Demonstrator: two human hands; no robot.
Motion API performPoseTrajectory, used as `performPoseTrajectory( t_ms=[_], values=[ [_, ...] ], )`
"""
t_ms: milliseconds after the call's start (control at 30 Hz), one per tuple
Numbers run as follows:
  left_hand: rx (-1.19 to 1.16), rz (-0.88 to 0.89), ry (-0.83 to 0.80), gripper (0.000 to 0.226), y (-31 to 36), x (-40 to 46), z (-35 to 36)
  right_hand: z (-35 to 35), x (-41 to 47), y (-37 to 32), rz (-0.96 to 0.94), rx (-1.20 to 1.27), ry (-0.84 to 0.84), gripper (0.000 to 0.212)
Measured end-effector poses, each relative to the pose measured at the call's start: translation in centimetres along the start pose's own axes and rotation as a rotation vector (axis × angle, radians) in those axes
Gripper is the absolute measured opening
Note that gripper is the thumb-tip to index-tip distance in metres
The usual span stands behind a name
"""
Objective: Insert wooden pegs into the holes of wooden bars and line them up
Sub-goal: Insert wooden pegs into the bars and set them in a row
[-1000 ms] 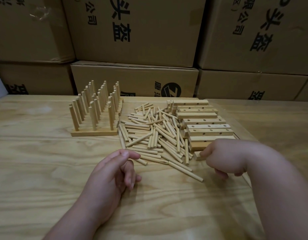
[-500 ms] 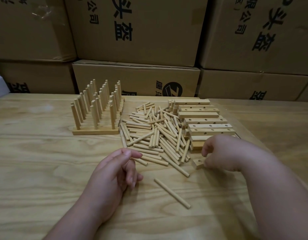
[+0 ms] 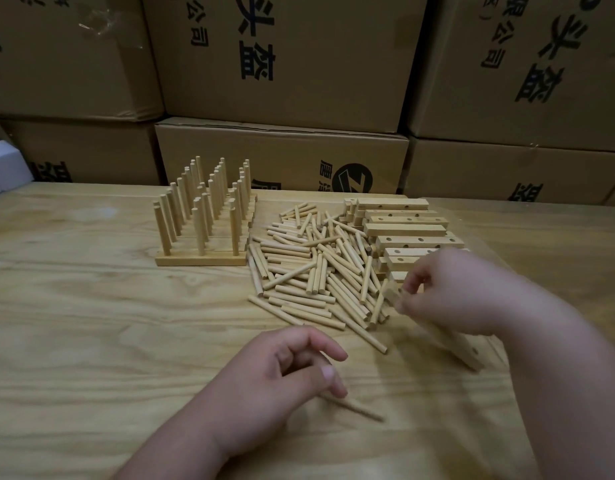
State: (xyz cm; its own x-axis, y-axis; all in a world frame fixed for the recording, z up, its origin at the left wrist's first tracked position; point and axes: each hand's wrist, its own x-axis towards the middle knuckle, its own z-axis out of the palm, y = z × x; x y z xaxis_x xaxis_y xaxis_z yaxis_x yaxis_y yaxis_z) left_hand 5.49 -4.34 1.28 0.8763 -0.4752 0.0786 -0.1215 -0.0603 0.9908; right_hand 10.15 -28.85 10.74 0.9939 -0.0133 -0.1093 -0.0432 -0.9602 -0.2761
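Observation:
A loose heap of wooden pegs [image 3: 316,271] lies mid-table. Beside it on the right is a stack of drilled wooden bars [image 3: 406,230]. At the back left, several bars with upright pegs [image 3: 202,216] stand lined up side by side. My right hand [image 3: 448,296] grips one wooden bar [image 3: 465,355] at its upper end; the bar slants down to the right, its low end near the table. My left hand [image 3: 285,368] is curled, thumb and fingertips pinching the left end of a single peg [image 3: 358,408] that lies apart from the heap.
Stacked brown cardboard boxes [image 3: 282,154] with black print wall off the back of the wooden table [image 3: 91,323]. A white box [image 3: 1,168] sits at the far left edge.
My right hand has lifted a bar off the stack's near end and tilted it. My left hand has reached right onto the peg that rolled out of the heap.

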Motion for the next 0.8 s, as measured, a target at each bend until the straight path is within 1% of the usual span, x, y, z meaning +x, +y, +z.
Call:
performPoseTrajectory(
  t_ms=[67,133,233,300,400,500,567,633,667,733,800],
  values=[
    [-0.009,0.021,0.047,0.032,0.0,0.1,0.2,-0.7,-0.5,-0.5,-0.065,0.1,0.063,0.017],
    [-0.055,0.055,0.136,0.032,-0.1,0.2,0.4,-1.1,-1.1,-1.4,-0.147,0.24,0.094,0.019],
    [-0.14,0.087,0.255,0.044,0.0,0.4,0.3,-0.8,-2.1,-3.6,-0.294,0.466,0.085,0.022],
    [-0.193,0.086,0.274,0.047,0.1,0.5,0.1,0.1,-2.6,-5.1,-0.365,0.565,0.097,0.028],
    [-0.23,0.068,0.271,0.034,0.2,0.4,-0.1,1.8,-2.8,-6.7,-0.395,0.615,0.092,0.027],
    [-0.303,0.013,0.341,0.028,0.1,0.7,-0.3,2.8,-2.3,-7.0,-0.382,0.532,0.097,0.029],
    [-0.426,-0.014,0.435,0.033,0.2,1.0,-0.5,3.1,-2.0,-6.6,-0.34,0.43,0.101,0.026],
    [-0.583,-0.028,0.539,0.041,0.2,1.4,-0.8,3.5,-1.6,-6.1,-0.307,0.219,0.087,0.019],
    [-0.652,-0.041,0.567,0.041,0.2,1.6,-1.1,3.7,-1.5,-5.8,-0.295,0.1,0.077,0.017],
    [-0.746,-0.075,0.585,0.038,0.3,1.7,-1.4,4.0,-1.3,-5.4,-0.264,-0.036,0.03,0.015],
    [-0.781,-0.092,0.585,0.035,0.5,1.8,-1.6,4.3,-1.0,-5.2,-0.234,-0.082,-0.048,0.016]
  ],
)
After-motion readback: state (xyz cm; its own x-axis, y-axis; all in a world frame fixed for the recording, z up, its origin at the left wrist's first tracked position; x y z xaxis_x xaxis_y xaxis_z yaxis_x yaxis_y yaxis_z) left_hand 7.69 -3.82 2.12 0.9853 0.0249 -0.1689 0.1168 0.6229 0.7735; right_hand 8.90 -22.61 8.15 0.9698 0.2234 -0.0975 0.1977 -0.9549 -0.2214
